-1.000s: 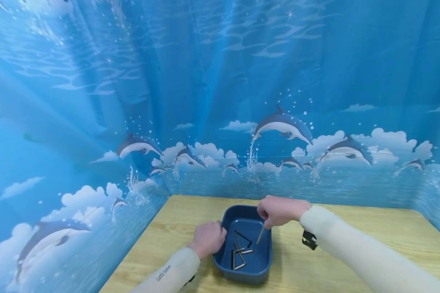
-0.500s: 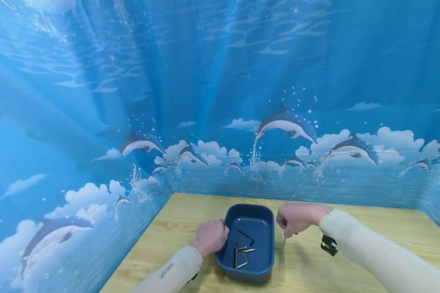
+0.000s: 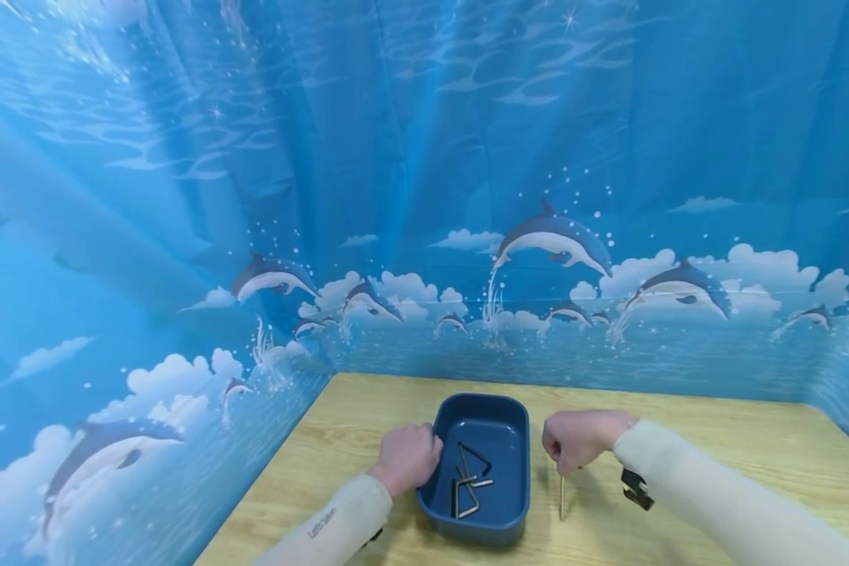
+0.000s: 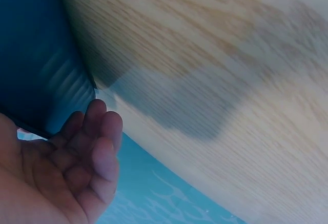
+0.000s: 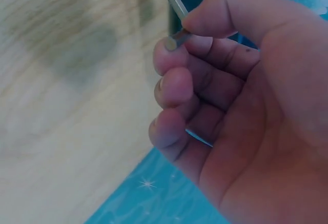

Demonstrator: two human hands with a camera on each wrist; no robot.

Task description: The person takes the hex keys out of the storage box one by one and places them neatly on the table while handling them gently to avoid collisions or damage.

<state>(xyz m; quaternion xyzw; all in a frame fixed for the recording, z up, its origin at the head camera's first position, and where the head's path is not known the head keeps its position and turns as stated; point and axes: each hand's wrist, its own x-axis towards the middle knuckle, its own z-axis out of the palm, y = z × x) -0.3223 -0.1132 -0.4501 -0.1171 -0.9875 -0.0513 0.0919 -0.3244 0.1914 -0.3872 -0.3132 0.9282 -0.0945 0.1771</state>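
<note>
A dark blue rectangular bin (image 3: pixel 511 472) stands on the wooden table, with several black and silver hex keys (image 3: pixel 455 499) lying jumbled on its floor. My left hand (image 3: pixel 408 456) holds the bin's left rim; in the left wrist view its curled fingers (image 4: pixel 82 152) lie beside the bin's outer wall, and the thumb's tip is hidden. To the right of the bin, my right hand (image 3: pixel 580 442) pinches one silver hex key (image 3: pixel 562 499) between thumb and fingertips. Its long leg points down at the tabletop; the short leg's end shows at the fingertips in the right wrist view.
The light wooden table (image 3: pixel 707 472) extends right of the bin and behind it. A blue curtain (image 3: pixel 410 157) printed with dolphins and clouds hangs along the table's back and sides. A dark wrist device (image 3: pixel 637 489) sits below the right sleeve.
My right hand has carried the hex key out of the bin to the right, over the table, and its long leg now hangs nearly upright. The left hand has stayed at the bin's rim.
</note>
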